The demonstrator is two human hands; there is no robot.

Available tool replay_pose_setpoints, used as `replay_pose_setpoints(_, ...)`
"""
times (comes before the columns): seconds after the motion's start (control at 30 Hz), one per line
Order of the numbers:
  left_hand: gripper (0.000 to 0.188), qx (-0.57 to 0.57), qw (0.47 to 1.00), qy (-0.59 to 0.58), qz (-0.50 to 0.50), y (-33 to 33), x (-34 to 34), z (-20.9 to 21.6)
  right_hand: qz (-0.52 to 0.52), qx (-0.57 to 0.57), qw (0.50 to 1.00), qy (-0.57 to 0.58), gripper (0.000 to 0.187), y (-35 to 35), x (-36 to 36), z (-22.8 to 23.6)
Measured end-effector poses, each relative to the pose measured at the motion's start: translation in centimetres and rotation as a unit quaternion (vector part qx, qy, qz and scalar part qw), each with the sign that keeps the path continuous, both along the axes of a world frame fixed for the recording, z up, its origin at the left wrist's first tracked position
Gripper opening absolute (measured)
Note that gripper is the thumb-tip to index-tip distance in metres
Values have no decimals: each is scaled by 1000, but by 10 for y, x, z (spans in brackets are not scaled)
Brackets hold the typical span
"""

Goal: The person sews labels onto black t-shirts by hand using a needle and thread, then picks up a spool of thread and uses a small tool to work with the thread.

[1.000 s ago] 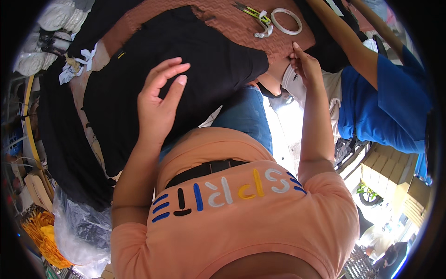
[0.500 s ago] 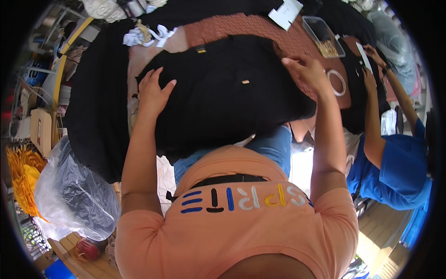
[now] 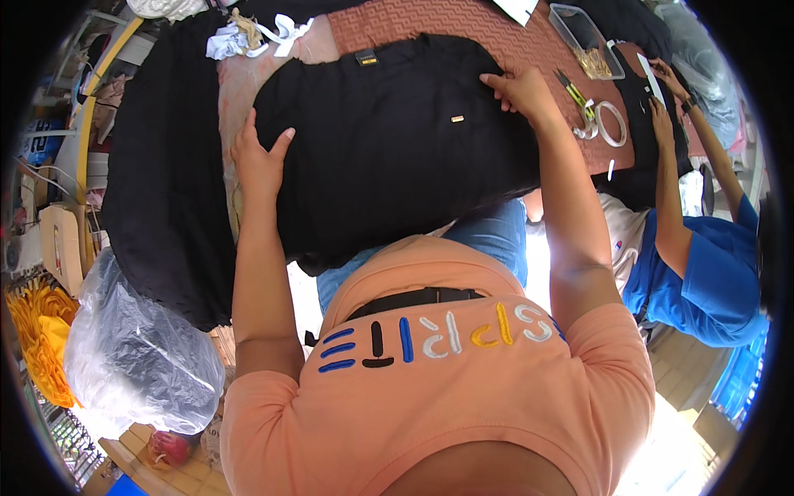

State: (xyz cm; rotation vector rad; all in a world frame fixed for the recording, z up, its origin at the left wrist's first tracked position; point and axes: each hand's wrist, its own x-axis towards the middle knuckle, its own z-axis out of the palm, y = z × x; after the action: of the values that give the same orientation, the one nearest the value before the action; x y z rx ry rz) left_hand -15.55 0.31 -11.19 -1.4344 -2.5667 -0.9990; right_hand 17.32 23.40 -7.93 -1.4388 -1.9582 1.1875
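A black garment point(image 3: 389, 157) lies spread on a reddish-brown patterned table cover point(image 3: 463, 25), its lower part hanging over the near edge. My left hand point(image 3: 258, 161) rests flat on the garment's left edge, fingers apart. My right hand point(image 3: 517, 89) presses on the garment's right upper edge, fingers curled on the cloth. A small label point(image 3: 366, 58) sits at the garment's top and a small pale tag point(image 3: 456, 119) near its middle.
A pile of black cloth point(image 3: 157, 165) lies to the left. White cloth scraps point(image 3: 248, 33), a clear plastic box point(image 3: 583, 37), scissors point(image 3: 575, 91) and a white tape ring point(image 3: 612, 124) sit on the table. A person in blue point(image 3: 703, 264) works at the right. A plastic bag point(image 3: 132, 347) stands lower left.
My view has swung so the garment sits more centred. My left hand slid to the garment's left edge and my right hand moved along its right edge.
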Motion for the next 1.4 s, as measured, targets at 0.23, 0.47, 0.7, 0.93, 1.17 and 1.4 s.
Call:
replay_pose_setpoints(0.23,51,24,995,-92,5,0,0,9,-22,71,994,-85,41,-8,-10,4)
replay_pose_setpoints(0.47,31,296,886,-356,-42,-9,-31,135,-66,121,955,264,25,-34,-31,65)
replay_pose_setpoints(0.7,43,280,955,-36,90,102,-128,201,-13,228,928,296,27,78,-138,140)
replay_pose_setpoints(0.93,25,177,949,-32,-258,94,13,136,128,486,864,-7,23,-5,-49,170)
replay_pose_setpoints(1.17,13,165,876,-267,-366,41,164,74,32,184,981,-60,30,-25,80,78)
replay_pose_setpoints(1.4,14,103,858,-309,-398,47,202,46,-53,99,987,-111,45,-50,71,26)
